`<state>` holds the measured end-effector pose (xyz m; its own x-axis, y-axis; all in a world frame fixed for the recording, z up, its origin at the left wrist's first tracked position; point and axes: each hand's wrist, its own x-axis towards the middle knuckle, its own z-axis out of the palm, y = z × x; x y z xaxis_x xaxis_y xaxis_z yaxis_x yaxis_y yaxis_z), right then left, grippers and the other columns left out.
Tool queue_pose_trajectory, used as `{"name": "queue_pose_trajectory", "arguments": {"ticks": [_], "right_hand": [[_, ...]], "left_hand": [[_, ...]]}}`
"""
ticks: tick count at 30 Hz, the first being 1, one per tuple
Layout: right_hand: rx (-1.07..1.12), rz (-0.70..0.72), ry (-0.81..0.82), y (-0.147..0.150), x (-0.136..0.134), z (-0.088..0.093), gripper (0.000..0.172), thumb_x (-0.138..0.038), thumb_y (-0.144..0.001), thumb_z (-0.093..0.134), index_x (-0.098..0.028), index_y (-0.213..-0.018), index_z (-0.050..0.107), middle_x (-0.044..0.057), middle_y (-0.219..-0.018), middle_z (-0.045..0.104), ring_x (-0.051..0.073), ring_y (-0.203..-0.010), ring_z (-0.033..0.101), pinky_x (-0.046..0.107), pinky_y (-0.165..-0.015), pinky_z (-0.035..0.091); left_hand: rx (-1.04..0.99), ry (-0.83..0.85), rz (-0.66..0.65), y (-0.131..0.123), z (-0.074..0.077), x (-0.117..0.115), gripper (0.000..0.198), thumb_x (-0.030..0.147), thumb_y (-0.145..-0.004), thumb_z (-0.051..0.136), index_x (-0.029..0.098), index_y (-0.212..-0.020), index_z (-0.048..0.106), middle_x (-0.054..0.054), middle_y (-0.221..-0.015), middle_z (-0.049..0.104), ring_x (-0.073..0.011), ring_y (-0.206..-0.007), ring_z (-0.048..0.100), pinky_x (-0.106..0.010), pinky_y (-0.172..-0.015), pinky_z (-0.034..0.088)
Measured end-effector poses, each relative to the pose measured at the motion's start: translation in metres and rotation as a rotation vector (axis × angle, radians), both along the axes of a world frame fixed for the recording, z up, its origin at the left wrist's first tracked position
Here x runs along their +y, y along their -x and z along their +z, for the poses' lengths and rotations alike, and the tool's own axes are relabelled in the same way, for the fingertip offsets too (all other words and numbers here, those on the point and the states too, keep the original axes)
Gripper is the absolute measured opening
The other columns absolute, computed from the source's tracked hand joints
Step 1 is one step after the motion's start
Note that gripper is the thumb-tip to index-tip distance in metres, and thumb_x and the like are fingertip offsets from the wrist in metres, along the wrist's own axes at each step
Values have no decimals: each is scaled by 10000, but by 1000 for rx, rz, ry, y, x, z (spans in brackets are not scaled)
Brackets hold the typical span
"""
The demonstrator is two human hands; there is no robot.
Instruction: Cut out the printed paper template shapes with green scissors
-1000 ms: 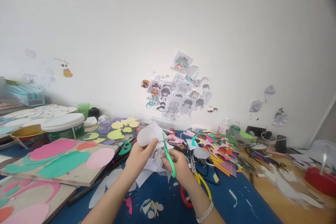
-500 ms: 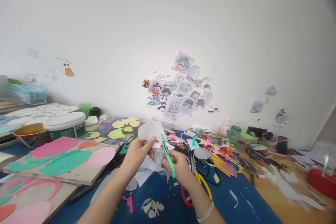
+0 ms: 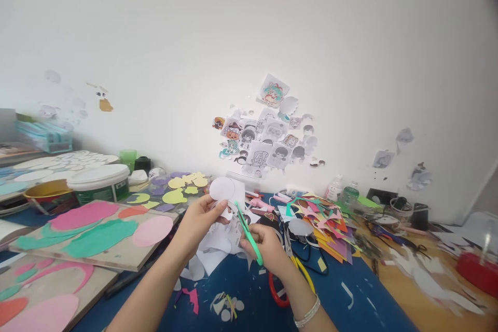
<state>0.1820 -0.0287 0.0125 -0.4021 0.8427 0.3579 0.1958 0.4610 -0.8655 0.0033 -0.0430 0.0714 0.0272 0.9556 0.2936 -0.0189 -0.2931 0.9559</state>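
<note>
Pinched in my left hand (image 3: 208,211) is a white piece of paper (image 3: 222,189) with a rounded edge, held up above the desk. My right hand (image 3: 262,244) is closed on a pair of green scissors (image 3: 249,236), their blades pointing up and left at the paper's right side. Whether the blade tips touch the paper I cannot tell. Below my hands lie loose white paper sheets (image 3: 210,257) on the blue mat (image 3: 330,301). A larger pair of scissors with red and yellow handles (image 3: 279,293) lies partly under my right forearm.
Boards with pink and green paper shapes (image 3: 103,236) sit on the left, in front of a white-lidded tub (image 3: 99,181). A heap of coloured paper scraps (image 3: 330,228) is at right. Small paper cuttings (image 3: 226,306) lie near the front. Drawings (image 3: 264,137) hang on the wall.
My left hand has turned the paper slightly and shifted it a little right and up. The scissors tip has moved slightly left and down. The view has shifted slightly.
</note>
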Motion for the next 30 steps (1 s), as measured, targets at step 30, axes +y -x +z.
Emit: {"name": "queue_pose_trajectory", "arguments": {"ticks": [30], "right_hand": [[-50,73,63,-5,-2,4,143,-254,-693,601,-139,-660,523,-62,-498,342,57,-443,286,175,-410,253]], "left_hand": [[451,-196,179,5,-3,3,328,459,-745,453,197,-549,451,37,-458,520,-144,-492,516,-233,-529,361]]}}
